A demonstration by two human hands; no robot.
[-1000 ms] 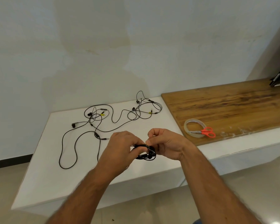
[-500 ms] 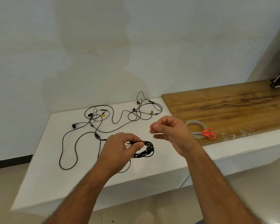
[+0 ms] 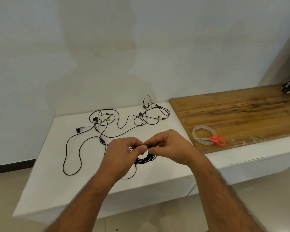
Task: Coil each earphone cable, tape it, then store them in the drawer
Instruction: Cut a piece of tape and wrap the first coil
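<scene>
I am keeping the coiled black earphone cable just above the front edge of the white counter. My left hand is gripping the loops so they are not springing open, while my right hand is pinching the top strand, I judge to guide one more turn. The tape roll and the orange scissors are waiting on the wooden board.

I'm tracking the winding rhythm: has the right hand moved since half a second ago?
Yes. The right hand has swung left, away from the tape roll, back to the coiled earphone cable that the left hand holds.
</scene>
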